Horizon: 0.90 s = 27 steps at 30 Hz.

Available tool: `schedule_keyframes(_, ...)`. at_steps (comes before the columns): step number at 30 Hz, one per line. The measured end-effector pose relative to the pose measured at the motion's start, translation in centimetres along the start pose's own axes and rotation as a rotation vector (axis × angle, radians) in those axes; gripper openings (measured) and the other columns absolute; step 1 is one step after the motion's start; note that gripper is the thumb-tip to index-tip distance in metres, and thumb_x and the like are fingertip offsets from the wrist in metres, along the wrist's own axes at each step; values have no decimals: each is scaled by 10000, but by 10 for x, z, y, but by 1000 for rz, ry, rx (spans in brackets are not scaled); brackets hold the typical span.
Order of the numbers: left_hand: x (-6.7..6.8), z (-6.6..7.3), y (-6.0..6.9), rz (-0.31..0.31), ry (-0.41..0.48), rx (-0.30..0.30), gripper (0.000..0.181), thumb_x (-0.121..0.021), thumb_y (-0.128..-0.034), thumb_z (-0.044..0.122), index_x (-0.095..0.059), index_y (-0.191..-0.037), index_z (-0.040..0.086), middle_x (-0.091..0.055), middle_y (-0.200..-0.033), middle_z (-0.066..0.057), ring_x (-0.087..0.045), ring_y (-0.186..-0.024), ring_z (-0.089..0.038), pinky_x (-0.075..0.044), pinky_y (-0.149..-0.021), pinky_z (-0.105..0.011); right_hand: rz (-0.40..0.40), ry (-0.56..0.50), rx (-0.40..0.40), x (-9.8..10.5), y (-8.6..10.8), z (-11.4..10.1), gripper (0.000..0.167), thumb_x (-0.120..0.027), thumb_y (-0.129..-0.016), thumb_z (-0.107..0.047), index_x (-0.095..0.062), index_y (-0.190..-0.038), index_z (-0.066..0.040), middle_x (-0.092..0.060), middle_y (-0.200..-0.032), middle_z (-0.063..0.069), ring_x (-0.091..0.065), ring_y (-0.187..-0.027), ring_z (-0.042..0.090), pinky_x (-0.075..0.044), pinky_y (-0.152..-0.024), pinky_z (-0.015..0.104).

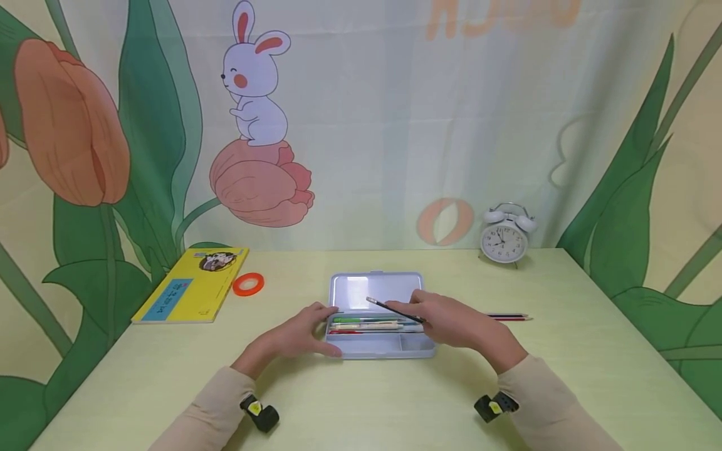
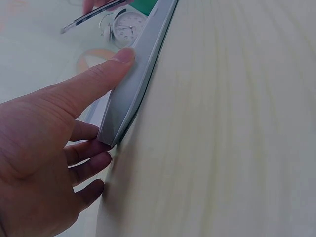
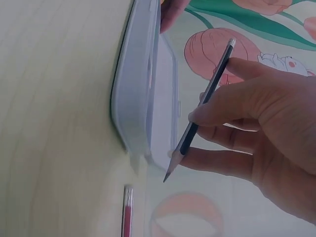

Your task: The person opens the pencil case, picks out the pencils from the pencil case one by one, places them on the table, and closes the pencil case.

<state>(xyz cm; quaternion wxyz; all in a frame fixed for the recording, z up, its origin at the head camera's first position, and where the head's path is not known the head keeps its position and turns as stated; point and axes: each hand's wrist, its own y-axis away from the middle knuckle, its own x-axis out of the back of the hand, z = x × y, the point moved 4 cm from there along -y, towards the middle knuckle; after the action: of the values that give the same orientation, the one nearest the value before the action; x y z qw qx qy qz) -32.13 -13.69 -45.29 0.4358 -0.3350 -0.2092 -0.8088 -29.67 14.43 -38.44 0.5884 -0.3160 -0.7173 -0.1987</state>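
Observation:
A white pencil case (image 1: 380, 351) lies on the table with its lid (image 1: 375, 291) raised at the back. Inside are several pens and pencils, among them a green one (image 1: 352, 320) and a red one (image 1: 344, 332). My left hand (image 1: 299, 332) holds the case's left end, thumb along the front wall and fingers round the corner, also seen in the left wrist view. Above the case's right part, my right hand (image 1: 451, 318) pinches a black pencil (image 3: 207, 96) between thumb and fingers. Its sharpened tip points down in the right wrist view.
Right of the case lie pencils (image 1: 510, 316), partly behind my right hand. A white alarm clock (image 1: 504, 241) stands at the back right. On the left are a yellow book (image 1: 194, 285) and an orange tape roll (image 1: 248, 284). A printed curtain (image 1: 366, 125) hangs behind the table.

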Motion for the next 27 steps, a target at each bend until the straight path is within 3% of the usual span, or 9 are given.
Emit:
schedule_keyframes(8,1,2,1,-1,-3,-7,960,-868,-775,388,-390,-1524,24,-465,-1305,-79,-405,-1234,-273,-352,-1092,-495,8,-14,-15,4,28,24,768,-588,-814,164,-583,-1421,-306,-569,-982,-40,-468,-733,103,-413,-603,241)
schedule_keyframes(16,3,4,2,-1,-7,-9,956,-866,-778,387,-390,-1523,24,-466,-1310,-84,-406,-1238,-276,-345,-1097,-504,-1,-32,-40,7,47,40,772,-600,-813,188,-602,-1404,-309,-561,-931,-36,-474,-710,91,-441,-601,241)
schedule_keyframes(27,2,3,0,-3,-6,-12,944,-866,-779,382,-401,-1515,17,-465,-1325,-99,-417,-1223,-278,-361,-1087,-498,-37,-95,-39,11,60,54,758,-583,-770,240,-648,-1363,-229,-565,-851,-38,-507,-716,77,-482,-626,244)
